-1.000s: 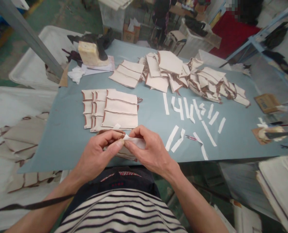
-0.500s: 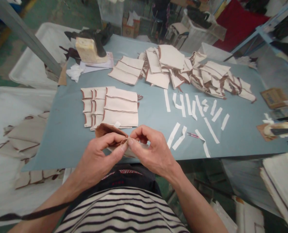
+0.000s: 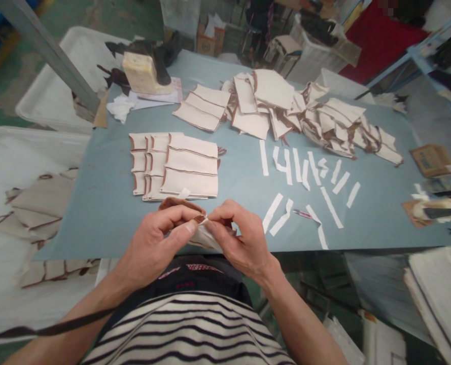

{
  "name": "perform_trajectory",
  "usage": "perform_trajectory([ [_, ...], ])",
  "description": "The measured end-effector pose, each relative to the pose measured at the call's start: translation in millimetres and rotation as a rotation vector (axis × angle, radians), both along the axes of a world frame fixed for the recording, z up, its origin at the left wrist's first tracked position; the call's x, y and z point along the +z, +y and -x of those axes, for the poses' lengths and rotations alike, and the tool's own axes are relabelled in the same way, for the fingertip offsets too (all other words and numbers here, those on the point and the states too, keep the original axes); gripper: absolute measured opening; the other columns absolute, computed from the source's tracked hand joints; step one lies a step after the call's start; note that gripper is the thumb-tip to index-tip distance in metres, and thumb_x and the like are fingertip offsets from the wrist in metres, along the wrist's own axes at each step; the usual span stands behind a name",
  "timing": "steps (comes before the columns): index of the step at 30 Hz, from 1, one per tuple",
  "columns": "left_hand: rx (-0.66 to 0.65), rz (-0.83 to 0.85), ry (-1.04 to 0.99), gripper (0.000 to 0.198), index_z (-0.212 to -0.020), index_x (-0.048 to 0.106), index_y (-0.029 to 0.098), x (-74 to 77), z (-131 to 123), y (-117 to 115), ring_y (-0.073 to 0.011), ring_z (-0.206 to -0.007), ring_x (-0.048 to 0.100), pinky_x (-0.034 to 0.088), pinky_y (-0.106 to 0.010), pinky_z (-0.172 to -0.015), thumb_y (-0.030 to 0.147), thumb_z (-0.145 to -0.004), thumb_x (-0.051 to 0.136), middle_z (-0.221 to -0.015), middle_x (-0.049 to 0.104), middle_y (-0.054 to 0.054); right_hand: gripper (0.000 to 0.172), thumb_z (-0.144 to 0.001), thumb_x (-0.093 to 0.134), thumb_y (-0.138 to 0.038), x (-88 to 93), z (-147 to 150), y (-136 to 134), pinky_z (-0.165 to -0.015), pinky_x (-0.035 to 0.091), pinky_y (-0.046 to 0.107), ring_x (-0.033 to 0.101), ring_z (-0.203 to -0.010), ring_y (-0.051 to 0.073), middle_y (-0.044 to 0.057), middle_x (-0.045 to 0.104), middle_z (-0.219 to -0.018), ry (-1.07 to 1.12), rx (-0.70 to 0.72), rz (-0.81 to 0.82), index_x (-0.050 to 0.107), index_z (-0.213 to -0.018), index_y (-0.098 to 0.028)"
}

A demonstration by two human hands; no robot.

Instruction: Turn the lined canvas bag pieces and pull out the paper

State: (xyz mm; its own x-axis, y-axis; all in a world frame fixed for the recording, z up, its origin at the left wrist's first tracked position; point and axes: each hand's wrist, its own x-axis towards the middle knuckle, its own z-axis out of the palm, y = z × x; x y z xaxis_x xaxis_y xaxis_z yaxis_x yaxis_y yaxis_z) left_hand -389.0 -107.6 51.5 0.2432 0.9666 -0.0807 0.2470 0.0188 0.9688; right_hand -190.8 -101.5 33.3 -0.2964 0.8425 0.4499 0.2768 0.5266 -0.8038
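Taking the person's hands as the centre of the clock, I get a white plastic tub at 9 o'clock, with beige brown-trimmed fabric pieces lying in it. At 11 o'clock, near the far edge of the blue-grey worktable, I see a yellowish block with something black against its right side. Nearer, also towards 11, are neatly overlapped ribbed panels, a small white tab at their near edge.

On my feed the left hand has thumb and forefinger pinched on the brown-edged pouch, which is at the centre, above the table's near edge. The right hand meets it there, fingertips nipped on a white piece at the pouch's edge; I can't tell whether that is a strip or cloth.

From 1 to 2 o'clock sprawls a heap of loose panels. White strips lie scattered between 2 and 3, with pink-handled snips at 3 o'clock, and further out, just above 3, a cardboard box.
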Motion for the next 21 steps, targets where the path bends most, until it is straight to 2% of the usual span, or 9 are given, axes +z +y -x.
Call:
perform_trajectory([
  [8,0.012,-0.032,0.044,0.023,-0.086,0.082,0.023,4.5,-0.9,-6.7,-0.0199,-0.087,0.074,0.056,-0.024,-0.077,0.032,-0.095,0.062,-0.093,0.084,-0.001,0.017,-0.105,0.061,-0.012,-8.9,-4.3,-2.9,-0.062,0.047,0.024,0.064,-0.068,0.013,0.0,0.07,-0.082,-0.096,-0.021,-0.313,0.067,-0.111,-0.027],
  [14,-0.001,-0.11,0.062,0.02,-0.09,0.082,0.024,13.3,-2.3,-12.6,-0.0188,-0.074,0.074,0.058,-0.025,-0.071,0.026,-0.092,0.062,-0.084,0.083,0.001,0.021,-0.104,0.064,-0.014,-9.3,-5.9,-8.4,-0.059,0.047,0.025,0.062,-0.063,0.013,-0.002,0.068,-0.077,-0.098,-0.06,-0.366,0.07,-0.113,-0.031],
  [21,-0.02,-0.141,0.065,0.022,-0.093,0.083,0.023,12.9,-3.6,-14.7,-0.017,-0.074,0.074,0.058,-0.023,-0.073,0.024,-0.091,0.061,-0.085,0.083,0.002,0.019,-0.105,0.062,-0.015,-7.8,-7.0,-10.9,-0.058,0.048,0.024,0.062,-0.061,0.013,-0.002,0.068,-0.075,-0.109,-0.081,-0.376,0.07,-0.111,-0.031],
])
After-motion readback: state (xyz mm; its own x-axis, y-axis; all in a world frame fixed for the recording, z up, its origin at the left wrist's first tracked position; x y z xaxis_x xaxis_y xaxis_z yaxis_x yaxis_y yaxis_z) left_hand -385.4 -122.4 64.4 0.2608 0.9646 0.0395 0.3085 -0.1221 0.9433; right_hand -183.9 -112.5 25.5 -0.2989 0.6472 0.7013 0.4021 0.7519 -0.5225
